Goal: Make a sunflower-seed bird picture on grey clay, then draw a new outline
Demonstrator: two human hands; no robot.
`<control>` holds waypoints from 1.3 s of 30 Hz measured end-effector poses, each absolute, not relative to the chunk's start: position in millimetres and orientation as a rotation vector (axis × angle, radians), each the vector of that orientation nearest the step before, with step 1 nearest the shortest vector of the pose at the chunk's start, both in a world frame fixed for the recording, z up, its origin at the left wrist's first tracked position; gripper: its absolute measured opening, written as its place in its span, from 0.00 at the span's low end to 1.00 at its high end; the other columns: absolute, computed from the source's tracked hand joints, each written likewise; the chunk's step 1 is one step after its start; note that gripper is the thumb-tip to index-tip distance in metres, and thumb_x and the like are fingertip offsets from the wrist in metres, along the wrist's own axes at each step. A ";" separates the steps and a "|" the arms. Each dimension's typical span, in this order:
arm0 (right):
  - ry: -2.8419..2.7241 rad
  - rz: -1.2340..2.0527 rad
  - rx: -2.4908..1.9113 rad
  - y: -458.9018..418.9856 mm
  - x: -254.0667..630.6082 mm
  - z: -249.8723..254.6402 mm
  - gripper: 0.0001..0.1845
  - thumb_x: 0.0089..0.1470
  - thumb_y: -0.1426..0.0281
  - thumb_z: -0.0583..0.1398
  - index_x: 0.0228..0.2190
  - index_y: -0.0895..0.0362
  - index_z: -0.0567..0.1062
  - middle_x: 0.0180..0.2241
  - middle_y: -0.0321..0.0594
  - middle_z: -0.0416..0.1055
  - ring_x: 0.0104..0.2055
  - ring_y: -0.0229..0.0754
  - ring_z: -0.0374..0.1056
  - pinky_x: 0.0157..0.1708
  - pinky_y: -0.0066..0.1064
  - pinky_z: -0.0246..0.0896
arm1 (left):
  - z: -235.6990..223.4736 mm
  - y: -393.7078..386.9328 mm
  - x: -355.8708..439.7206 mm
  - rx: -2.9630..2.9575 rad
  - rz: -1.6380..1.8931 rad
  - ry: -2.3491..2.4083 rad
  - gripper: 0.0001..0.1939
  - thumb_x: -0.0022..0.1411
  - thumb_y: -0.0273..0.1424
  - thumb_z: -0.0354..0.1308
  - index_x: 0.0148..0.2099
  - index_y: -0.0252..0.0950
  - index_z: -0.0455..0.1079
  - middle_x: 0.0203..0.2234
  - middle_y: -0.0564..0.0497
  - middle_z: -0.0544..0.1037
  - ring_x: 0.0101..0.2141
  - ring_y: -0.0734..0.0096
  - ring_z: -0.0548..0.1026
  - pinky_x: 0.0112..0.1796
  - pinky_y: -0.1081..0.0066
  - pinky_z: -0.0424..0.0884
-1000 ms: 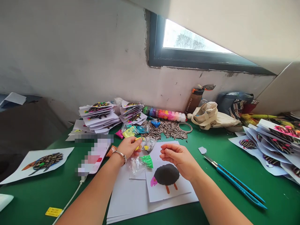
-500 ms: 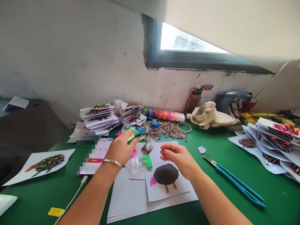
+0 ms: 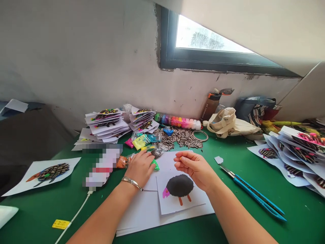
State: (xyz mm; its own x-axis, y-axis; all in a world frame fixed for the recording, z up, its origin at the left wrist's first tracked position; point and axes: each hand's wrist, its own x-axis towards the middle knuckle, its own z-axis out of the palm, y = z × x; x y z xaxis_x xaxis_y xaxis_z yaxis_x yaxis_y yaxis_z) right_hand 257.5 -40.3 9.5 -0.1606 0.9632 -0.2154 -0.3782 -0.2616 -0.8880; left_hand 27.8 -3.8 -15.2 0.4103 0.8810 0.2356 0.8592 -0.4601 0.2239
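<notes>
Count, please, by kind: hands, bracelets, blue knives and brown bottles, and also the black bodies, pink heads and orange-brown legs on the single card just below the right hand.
Left hand and right hand: 2
Bracelet: 1
Blue knife: 1
Brown bottle: 1
Black body: 1
Pink head: 1
Orange-brown legs: 2
Total: 9

One head-worn camera looks forward and down from above and behind the fingers [image 3: 188, 156], both forearms [image 3: 103, 210] close below, facing the wall [image 3: 101, 64] beyond them.
</notes>
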 end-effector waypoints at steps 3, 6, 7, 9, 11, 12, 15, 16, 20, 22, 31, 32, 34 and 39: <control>-0.955 1.561 -1.114 -40.3 254.1 6.7 0.15 0.47 0.59 0.67 0.30 0.59 0.75 0.28 0.38 0.72 0.26 0.35 0.66 0.31 0.31 0.61 | -14.8 -4.1 26.0 2.595 0.646 1.550 0.14 0.63 0.30 0.51 0.46 0.35 0.75 0.47 0.43 0.77 0.54 0.49 0.67 0.55 0.50 0.62; -1.058 1.425 -1.209 -40.3 252.6 4.0 0.14 0.48 0.61 0.66 0.24 0.58 0.72 0.20 0.30 0.63 0.20 0.30 0.56 0.25 0.27 0.53 | -10.1 -10.9 31.5 2.632 0.774 1.363 0.14 0.65 0.31 0.49 0.45 0.34 0.75 0.43 0.44 0.79 0.50 0.55 0.71 0.54 0.55 0.65; -1.073 1.401 -1.213 -40.4 252.6 3.8 0.13 0.47 0.61 0.66 0.24 0.57 0.72 0.20 0.29 0.62 0.20 0.30 0.56 0.25 0.27 0.53 | -8.3 -14.0 34.2 2.632 0.780 1.299 0.14 0.66 0.31 0.48 0.44 0.34 0.75 0.42 0.44 0.79 0.47 0.57 0.73 0.52 0.57 0.67; -1.076 1.406 -1.193 -40.6 252.9 4.8 0.11 0.45 0.63 0.67 0.27 0.57 0.74 0.22 0.31 0.65 0.23 0.32 0.60 0.28 0.28 0.56 | -5.4 -19.9 39.7 2.619 0.714 1.205 0.13 0.66 0.31 0.48 0.43 0.35 0.74 0.39 0.45 0.79 0.43 0.60 0.75 0.47 0.60 0.70; -1.048 1.464 -1.168 -40.9 252.9 6.5 0.14 0.43 0.63 0.68 0.31 0.57 0.75 0.28 0.35 0.71 0.28 0.36 0.67 0.33 0.31 0.61 | -4.6 -23.7 43.9 2.631 0.593 1.139 0.12 0.66 0.30 0.48 0.41 0.35 0.74 0.37 0.45 0.78 0.41 0.61 0.75 0.45 0.61 0.71; -1.031 1.495 -1.157 -41.0 252.8 7.2 0.15 0.43 0.62 0.68 0.33 0.57 0.76 0.30 0.38 0.73 0.30 0.39 0.69 0.35 0.33 0.62 | -5.0 -24.6 45.4 2.649 0.524 1.106 0.11 0.65 0.29 0.49 0.39 0.35 0.74 0.36 0.45 0.78 0.41 0.60 0.74 0.44 0.61 0.71; -1.056 1.505 -1.177 -40.8 252.3 7.2 0.15 0.45 0.59 0.66 0.30 0.58 0.76 0.30 0.40 0.74 0.29 0.39 0.69 0.34 0.33 0.62 | -8.3 -23.8 47.5 2.706 0.356 1.036 0.10 0.64 0.27 0.49 0.34 0.36 0.72 0.34 0.45 0.75 0.40 0.61 0.72 0.43 0.62 0.70; -1.084 1.474 -1.195 -40.6 252.4 6.7 0.15 0.47 0.59 0.65 0.28 0.58 0.75 0.27 0.38 0.72 0.26 0.37 0.67 0.31 0.32 0.60 | -9.8 -22.9 47.4 2.717 0.325 1.026 0.10 0.63 0.27 0.50 0.33 0.36 0.72 0.34 0.45 0.75 0.40 0.61 0.72 0.44 0.62 0.70; -1.076 1.398 -1.207 -40.3 254.3 6.1 0.17 0.47 0.58 0.65 0.21 0.57 0.70 0.17 0.29 0.60 0.19 0.31 0.54 0.23 0.27 0.49 | -15.9 -18.9 44.8 2.722 0.292 1.066 0.07 0.62 0.28 0.54 0.39 0.36 0.73 0.41 0.44 0.74 0.49 0.55 0.68 0.50 0.57 0.67; -1.038 1.425 -1.172 -41.0 255.5 8.1 0.15 0.45 0.59 0.67 0.23 0.57 0.71 0.18 0.28 0.60 0.20 0.31 0.55 0.24 0.27 0.50 | -18.4 -17.2 43.0 2.711 0.287 1.122 0.10 0.61 0.30 0.56 0.45 0.37 0.72 0.47 0.43 0.72 0.54 0.51 0.64 0.54 0.53 0.63; -1.042 1.541 -1.155 -43.2 256.8 10.3 0.16 0.47 0.58 0.66 0.29 0.58 0.75 0.27 0.38 0.73 0.26 0.36 0.67 0.31 0.31 0.60 | -26.2 -12.6 43.0 2.637 0.363 1.368 0.16 0.60 0.35 0.58 0.50 0.39 0.72 0.54 0.40 0.69 0.60 0.43 0.58 0.57 0.40 0.52; -1.066 1.507 -1.177 -42.9 257.3 10.2 0.15 0.47 0.58 0.65 0.26 0.58 0.74 0.24 0.35 0.70 0.23 0.34 0.64 0.28 0.30 0.57 | -27.7 -12.2 43.3 2.636 0.374 1.375 0.16 0.60 0.36 0.58 0.50 0.39 0.72 0.55 0.40 0.69 0.60 0.44 0.57 0.58 0.41 0.52; -1.091 1.442 -1.218 -42.3 257.9 10.9 0.15 0.47 0.59 0.65 0.23 0.57 0.72 0.19 0.30 0.64 0.20 0.31 0.57 0.24 0.28 0.52 | -30.4 -11.3 43.9 2.637 0.384 1.386 0.17 0.61 0.37 0.57 0.51 0.40 0.71 0.55 0.41 0.69 0.60 0.45 0.57 0.58 0.42 0.52; -1.214 1.428 -1.268 -44.3 251.4 9.5 0.10 0.45 0.63 0.65 0.30 0.55 0.75 0.24 0.33 0.70 0.26 0.36 0.65 0.30 0.30 0.59 | -31.2 -9.5 45.5 2.632 0.373 1.405 0.17 0.61 0.38 0.58 0.52 0.40 0.71 0.56 0.41 0.69 0.60 0.45 0.58 0.58 0.42 0.52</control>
State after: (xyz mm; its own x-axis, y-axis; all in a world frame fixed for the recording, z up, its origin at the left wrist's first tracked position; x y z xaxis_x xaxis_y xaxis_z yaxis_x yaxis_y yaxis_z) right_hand 251.4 -44.3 9.5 -0.1238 0.9782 -0.1666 0.0063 -0.1671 -0.9859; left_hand 45.5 -9.5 -31.2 0.5344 0.8312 0.1534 0.7977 -0.5560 0.2334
